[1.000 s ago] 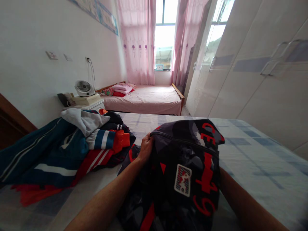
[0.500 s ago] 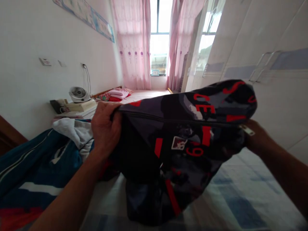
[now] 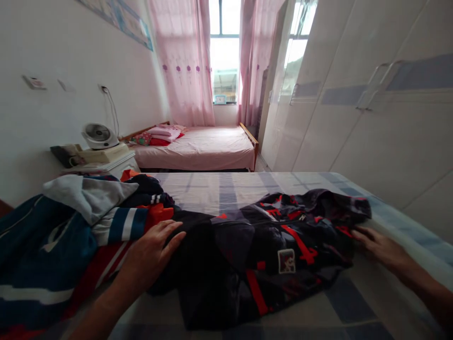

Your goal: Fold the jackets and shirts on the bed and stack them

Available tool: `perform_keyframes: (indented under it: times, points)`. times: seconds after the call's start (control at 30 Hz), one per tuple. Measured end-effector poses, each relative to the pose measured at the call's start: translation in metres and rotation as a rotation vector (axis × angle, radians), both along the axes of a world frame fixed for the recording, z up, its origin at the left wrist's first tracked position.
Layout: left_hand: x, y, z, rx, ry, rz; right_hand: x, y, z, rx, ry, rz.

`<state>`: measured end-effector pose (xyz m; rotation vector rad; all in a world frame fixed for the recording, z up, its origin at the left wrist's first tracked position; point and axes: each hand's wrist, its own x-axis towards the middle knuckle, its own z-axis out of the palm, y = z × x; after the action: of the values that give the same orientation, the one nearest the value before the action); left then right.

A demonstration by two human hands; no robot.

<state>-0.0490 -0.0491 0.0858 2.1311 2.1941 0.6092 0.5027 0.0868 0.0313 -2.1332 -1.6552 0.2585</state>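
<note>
A black and grey jacket [image 3: 233,241] with red lettering, a zip and a square patch lies spread, with some folds, across a checked bed sheet [image 3: 198,189]. My left hand [image 3: 150,248] is open, its fingers stretched out over the plain black left end of the jacket. At the other end, my right hand [image 3: 375,243] has its fingers extended at the jacket's edge, touching or just beside it. Close to my left hand is a pile of clothes, with a teal jacket [image 3: 46,245], a grey hood [image 3: 90,193] and red and orange fabric.
A second bed [image 3: 198,148] with pink bedding stands below the curtained window. White wardrobes [image 3: 371,141] line the right side. At the left, a small fan [image 3: 101,136] sits on a box on a white cabinet [image 3: 120,165].
The jacket, held up and stretched between both hands before, has come down flat onto the bed. Both hands have lowered with it and their fingers have opened.
</note>
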Motion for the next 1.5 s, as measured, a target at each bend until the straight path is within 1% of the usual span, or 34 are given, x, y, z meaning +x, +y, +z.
perform_keyframes:
  times: [0.07,0.1,0.13,0.2,0.27,0.3,0.37,0.4,0.43,0.47,0.53,0.6,0.67,0.73,0.8,0.83,0.87,0.9,0.93,0.97,1.0,1.03,1.07,1.1,1.13,1.2,1.23,1.27,1.33,1.4,1.5]
  points:
    - [-0.008,-0.010,-0.004,-0.033,-0.021,0.017,-0.009,-0.017,0.002,0.063,-0.067,-0.005]
    - [-0.010,-0.014,-0.006,-0.055,-0.025,0.006,-0.018,-0.027,0.006,0.106,-0.086,0.019]
    - [-0.012,-0.017,-0.009,-0.074,-0.027,-0.018,-0.031,-0.037,0.010,0.187,-0.121,0.065]
    - [-0.011,-0.021,-0.015,-0.088,-0.043,-0.073,-0.061,-0.058,0.019,0.317,-0.149,0.231]
    - [-0.007,-0.021,-0.019,-0.054,-0.082,-0.111,-0.092,-0.077,0.023,0.416,-0.207,0.460]
    - [-0.004,-0.019,-0.019,-0.023,-0.109,-0.121,-0.107,-0.086,0.023,0.438,-0.252,0.585]
    - [0.001,-0.014,-0.017,0.059,-0.156,-0.131,-0.132,-0.102,0.021,0.419,-0.318,0.812]
    - [0.004,-0.011,-0.014,0.107,-0.169,-0.133,-0.143,-0.108,0.018,0.396,-0.328,0.897]
    - [0.006,-0.008,-0.011,0.163,-0.172,-0.131,-0.152,-0.113,0.015,0.381,-0.321,0.950]
    - [0.008,-0.006,-0.007,0.220,-0.166,-0.129,-0.160,-0.116,0.012,0.378,-0.309,0.972]
    - [0.011,-0.001,0.002,0.330,-0.136,-0.137,-0.172,-0.116,0.008,0.404,-0.298,0.964]
    - [0.014,0.002,0.014,0.427,-0.083,-0.157,-0.178,-0.111,0.009,0.435,-0.313,0.941]
    - [0.016,0.005,0.027,0.512,-0.024,-0.181,-0.176,-0.102,0.018,0.452,-0.335,0.926]
    - [0.016,0.004,0.040,0.575,0.017,-0.207,-0.164,-0.093,0.035,0.497,-0.324,0.865]
    - [0.014,-0.002,0.050,0.576,0.025,-0.245,-0.145,-0.088,0.055,0.584,-0.288,0.736]
    - [0.012,-0.007,0.053,0.532,0.020,-0.284,-0.135,-0.088,0.064,0.628,-0.270,0.644]
    - [0.010,-0.013,0.053,0.451,0.012,-0.335,-0.124,-0.088,0.072,0.658,-0.253,0.546]
    - [0.009,-0.020,0.052,0.330,0.002,-0.393,-0.115,-0.089,0.078,0.661,-0.233,0.467]
    - [0.007,-0.026,0.049,0.188,-0.009,-0.449,-0.107,-0.091,0.081,0.626,-0.206,0.421]
    - [0.006,-0.032,0.044,0.048,-0.023,-0.490,-0.102,-0.093,0.082,0.553,-0.166,0.420]
    - [0.005,-0.036,0.038,-0.065,-0.042,-0.507,-0.098,-0.095,0.081,0.455,-0.113,0.457]
    - [0.004,-0.037,0.032,-0.132,-0.070,-0.492,-0.096,-0.097,0.079,0.347,-0.055,0.515]
    - [0.004,-0.036,0.026,-0.139,-0.101,-0.445,-0.095,-0.098,0.077,0.251,0.001,0.564]
    - [0.003,-0.033,0.020,-0.101,-0.125,-0.375,-0.094,-0.097,0.075,0.185,0.050,0.585]
    - [0.003,-0.027,0.015,-0.031,-0.130,-0.288,-0.095,-0.095,0.073,0.162,0.088,0.568]
    - [0.001,-0.013,0.004,0.092,-0.073,-0.126,-0.095,-0.086,0.071,0.202,0.120,0.461]
    - [0.000,-0.006,-0.001,0.112,-0.027,-0.077,-0.095,-0.079,0.071,0.224,0.116,0.402]
    - [-0.001,0.001,-0.006,0.093,0.013,-0.058,-0.095,-0.070,0.070,0.237,0.102,0.361]
    - [-0.003,0.010,-0.015,-0.004,0.048,-0.072,-0.096,-0.049,0.067,0.245,0.042,0.361]
    - [-0.002,0.014,-0.020,-0.090,0.044,-0.103,-0.097,-0.025,0.061,0.265,-0.054,0.433]
    - [-0.001,0.015,-0.020,-0.104,0.012,-0.127,-0.103,0.011,0.053,0.282,-0.223,0.549]
